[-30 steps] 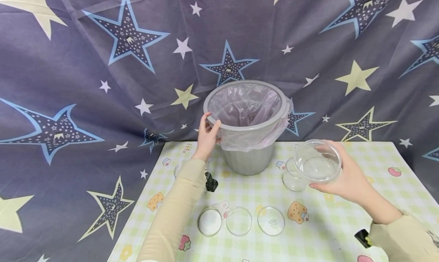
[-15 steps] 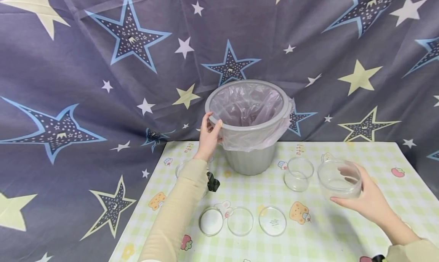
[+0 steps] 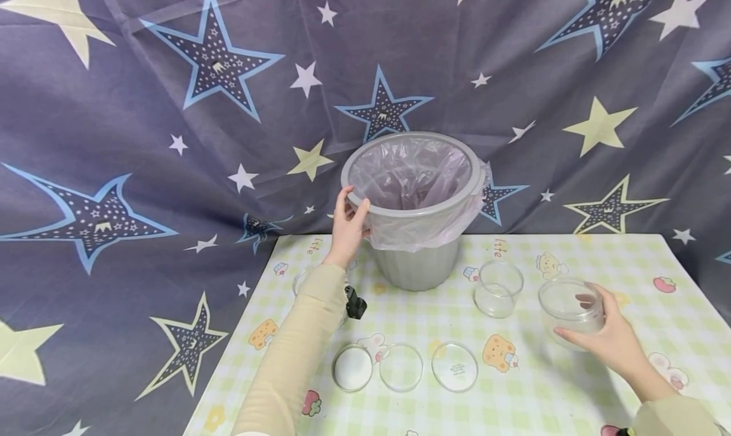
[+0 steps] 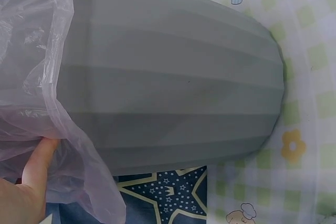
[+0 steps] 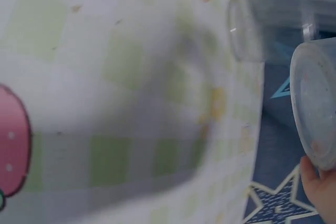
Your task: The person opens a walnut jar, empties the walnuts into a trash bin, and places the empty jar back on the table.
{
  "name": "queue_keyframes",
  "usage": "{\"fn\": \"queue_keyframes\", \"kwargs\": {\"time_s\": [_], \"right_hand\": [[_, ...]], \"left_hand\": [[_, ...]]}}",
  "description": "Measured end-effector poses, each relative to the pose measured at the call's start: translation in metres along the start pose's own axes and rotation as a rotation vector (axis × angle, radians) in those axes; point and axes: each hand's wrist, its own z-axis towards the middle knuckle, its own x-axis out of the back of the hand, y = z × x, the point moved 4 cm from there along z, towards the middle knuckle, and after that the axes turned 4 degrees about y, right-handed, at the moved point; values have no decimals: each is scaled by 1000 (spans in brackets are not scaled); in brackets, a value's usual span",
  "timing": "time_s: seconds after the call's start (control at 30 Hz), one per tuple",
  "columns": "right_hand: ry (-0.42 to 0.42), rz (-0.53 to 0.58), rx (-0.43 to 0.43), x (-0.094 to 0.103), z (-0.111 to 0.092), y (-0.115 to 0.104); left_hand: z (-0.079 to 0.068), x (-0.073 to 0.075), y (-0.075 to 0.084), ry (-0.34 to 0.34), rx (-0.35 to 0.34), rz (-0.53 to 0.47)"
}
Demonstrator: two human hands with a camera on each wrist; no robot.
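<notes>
My left hand (image 3: pixel 345 233) grips the near left rim of a grey trash can (image 3: pixel 419 270), thumb on top. A thin pinkish bag (image 3: pixel 408 233) lines the can and folds down outside it; in the left wrist view it partly covers my left hand (image 4: pixel 31 187). At the right, my right hand (image 3: pixel 613 337) holds a clear round container (image 3: pixel 562 318) by its side, upright, mouth up. Its pale underside (image 5: pixel 315 103) faces the right wrist camera. Left of it stands another clear round container (image 3: pixel 499 296).
Three round clear discs (image 3: pixel 401 367) lie in a row at the front of the checked tablecloth (image 3: pixel 531 398). A further clear container (image 3: pixel 299 280) is mostly hidden behind my left forearm. A star-patterned curtain (image 3: pixel 308 36) hangs right behind the table.
My right hand has carried the clear container rightward and down, away from the other clear container, and levelled it. My left hand has stayed on the trash can's rim.
</notes>
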Motion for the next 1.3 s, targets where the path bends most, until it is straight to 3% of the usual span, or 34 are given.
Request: {"fn": "queue_keyframes", "kwargs": {"time_s": [0.23,0.4,0.53,0.7,1.3], "right_hand": [[-62,3,-115,-11,6,24],[-46,20,-106,-15,14,32],[-40,-30,-113,-19,18,35],[-54,-73,-135,-24,21,38],[-113,-65,-176,-29,20,52]], "left_hand": [[0,-1,-2,1,-28,27],[0,0,-3,8,-22,21],[0,1,-4,9,-22,21],[0,0,-4,11,-27,32],[1,0,-5,39,-35,22]]}}
